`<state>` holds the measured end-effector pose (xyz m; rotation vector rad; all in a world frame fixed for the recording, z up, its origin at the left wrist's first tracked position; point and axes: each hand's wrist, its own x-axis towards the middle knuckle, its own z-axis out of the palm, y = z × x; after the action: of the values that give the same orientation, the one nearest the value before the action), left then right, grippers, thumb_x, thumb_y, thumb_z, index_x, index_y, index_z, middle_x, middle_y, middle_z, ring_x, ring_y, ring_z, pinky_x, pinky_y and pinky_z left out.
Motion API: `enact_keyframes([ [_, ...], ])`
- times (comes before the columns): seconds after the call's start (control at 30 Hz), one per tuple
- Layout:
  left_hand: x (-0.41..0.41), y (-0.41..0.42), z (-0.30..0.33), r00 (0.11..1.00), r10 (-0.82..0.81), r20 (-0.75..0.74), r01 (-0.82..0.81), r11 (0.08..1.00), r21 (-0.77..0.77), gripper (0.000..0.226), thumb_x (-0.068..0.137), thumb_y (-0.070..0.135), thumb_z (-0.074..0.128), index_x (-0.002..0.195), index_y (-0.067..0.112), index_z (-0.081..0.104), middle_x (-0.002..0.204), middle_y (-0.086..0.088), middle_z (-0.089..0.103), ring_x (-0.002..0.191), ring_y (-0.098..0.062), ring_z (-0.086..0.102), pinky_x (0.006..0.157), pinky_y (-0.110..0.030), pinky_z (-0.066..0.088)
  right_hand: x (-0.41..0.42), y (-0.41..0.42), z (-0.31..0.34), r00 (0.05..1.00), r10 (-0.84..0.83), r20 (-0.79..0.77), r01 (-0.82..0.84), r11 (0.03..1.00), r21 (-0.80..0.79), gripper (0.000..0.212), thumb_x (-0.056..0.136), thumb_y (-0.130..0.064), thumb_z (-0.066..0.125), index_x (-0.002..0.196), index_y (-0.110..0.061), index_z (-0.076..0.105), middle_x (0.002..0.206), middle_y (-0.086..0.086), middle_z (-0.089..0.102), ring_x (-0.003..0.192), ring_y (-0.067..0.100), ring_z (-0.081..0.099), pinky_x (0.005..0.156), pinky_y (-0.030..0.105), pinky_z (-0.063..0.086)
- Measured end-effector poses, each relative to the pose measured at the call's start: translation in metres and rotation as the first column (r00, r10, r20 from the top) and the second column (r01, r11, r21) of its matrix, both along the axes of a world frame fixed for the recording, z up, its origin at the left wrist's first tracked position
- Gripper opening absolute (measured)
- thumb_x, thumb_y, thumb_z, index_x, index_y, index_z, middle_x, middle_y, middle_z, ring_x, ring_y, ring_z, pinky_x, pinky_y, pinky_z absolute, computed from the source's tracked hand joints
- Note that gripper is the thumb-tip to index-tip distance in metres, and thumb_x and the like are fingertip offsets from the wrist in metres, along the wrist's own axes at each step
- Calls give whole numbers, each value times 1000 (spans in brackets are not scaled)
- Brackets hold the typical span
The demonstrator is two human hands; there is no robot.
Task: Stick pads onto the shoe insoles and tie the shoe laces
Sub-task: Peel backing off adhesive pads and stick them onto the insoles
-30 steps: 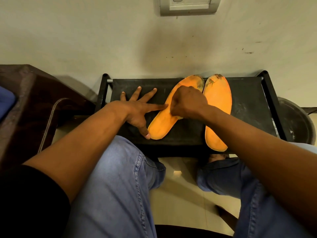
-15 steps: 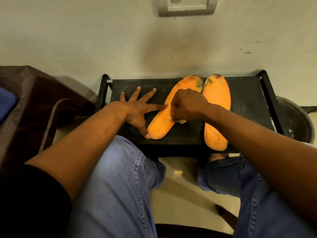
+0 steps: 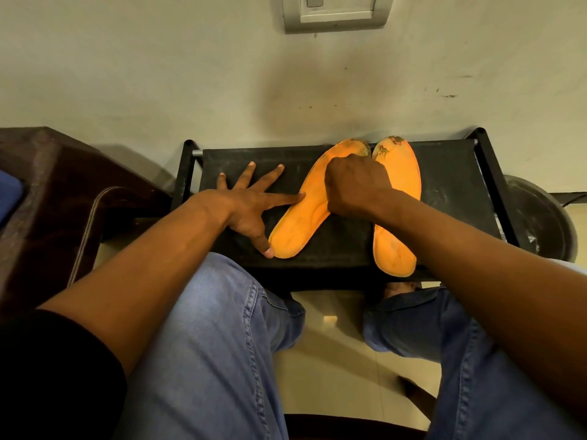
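Observation:
Two orange insoles lie on a black fabric-topped stool (image 3: 454, 192). The left insole (image 3: 301, 220) is angled, its worn toe at the upper right. The right insole (image 3: 401, 176) lies straight, its heel over the stool's front edge. My left hand (image 3: 246, 208) is spread flat on the stool, index fingertip against the left insole's side and thumb tip at its heel. My right hand (image 3: 355, 185) rests knuckles-up on the upper half of the left insole with its fingers curled under. Anything beneath it is hidden. No pad, shoe or lace shows.
A dark brown piece of furniture (image 3: 63, 192) stands close on the left. A dark round bucket (image 3: 540, 217) sits right of the stool. The wall with a switch plate (image 3: 333, 14) rises just behind. My knees in blue jeans are below the stool.
My right hand slid up the left insole from its middle toward the toe. A pale piece that showed under the hand half a second ago is out of sight. My left hand stayed put.

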<state>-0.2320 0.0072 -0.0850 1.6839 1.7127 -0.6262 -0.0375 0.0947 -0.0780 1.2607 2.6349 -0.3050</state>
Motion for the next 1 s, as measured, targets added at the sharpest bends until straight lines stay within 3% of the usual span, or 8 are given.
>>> enact_keyframes([
  [0.2, 1, 0, 1, 1000, -2, -12, 2, 1000, 1, 124, 63, 62, 87, 147, 70, -4, 158, 21, -41, 146, -31, -39, 114, -75, -11, -12, -17, -1, 998, 64, -8, -65, 988, -139, 41, 83, -29, 75, 120, -14, 64, 97, 8, 60, 83, 22, 55, 67, 33, 50],
  [0.43, 3, 0, 2, 1000, 1, -15, 0, 1000, 5, 125, 62, 61, 88, 147, 71, -3, 159, 21, -39, 147, -33, -37, 114, -75, -11, -3, 4, -3, 1000, -1, -10, 1, 1000, 4, 45, 82, -32, 75, 121, -14, 61, 109, 9, 64, 95, 27, 62, 68, 34, 45],
  [0.53, 3, 0, 3, 1000, 4, -15, -4, 1000, 9, 125, 62, 60, 88, 147, 70, -3, 159, 20, -38, 148, -33, -36, 114, -75, -11, -1, 10, -5, 1000, -12, -8, 13, 1000, 12, 44, 83, -32, 75, 121, -13, 61, 105, 9, 63, 90, 25, 58, 69, 34, 45],
  [0.63, 3, 1, 4, 1000, -2, -27, 2, 1000, 0, 125, 63, 59, 88, 146, 70, -5, 160, 19, -37, 148, -33, -35, 115, -75, -9, -3, 22, -7, 996, -69, -48, 64, 992, -106, 39, 77, -30, 78, 109, -13, 65, 93, 2, 59, 83, 19, 56, 66, 33, 49],
  [0.7, 6, 2, 7, 999, 10, -43, -10, 1000, -17, 124, 65, 56, 88, 147, 69, -4, 162, 18, -34, 149, -33, -33, 115, -75, -8, -4, 34, -4, 984, -145, -100, 121, 970, -213, 26, 70, -25, 79, 88, -12, 66, 83, 4, 62, 75, 21, 60, 61, 30, 50],
  [0.77, 11, 5, 13, 998, 25, -53, -25, 1000, -8, 119, 69, 51, 88, 150, 67, 2, 166, 15, -27, 151, -32, -31, 116, -74, -6, -2, 46, 1, 967, -206, -152, 157, 946, -283, 21, 70, -21, 80, 75, -13, 61, 76, 7, 62, 70, 22, 60, 60, 29, 49],
  [0.87, 18, 9, 23, 997, 78, -31, -74, 991, 109, 100, 76, 46, 85, 153, 57, 21, 171, 8, -6, 155, -31, -18, 118, -72, 1, 4, 60, 8, 950, -256, -178, 190, 928, -320, 23, 72, -19, 81, 85, -3, 70, 78, 9, 64, 70, 21, 59, 59, 26, 45],
  [1.0, 35, 20, 25, 979, 203, 18, -195, 911, 364, 88, 74, 54, 83, 150, 41, 41, 159, 1, 39, 147, -31, 34, 113, -65, 34, 16, 76, 12, 957, -261, -126, 206, 919, -337, 28, 72, -19, 83, 90, -1, 72, 89, 16, 68, 78, 23, 62, 62, 31, 47],
])
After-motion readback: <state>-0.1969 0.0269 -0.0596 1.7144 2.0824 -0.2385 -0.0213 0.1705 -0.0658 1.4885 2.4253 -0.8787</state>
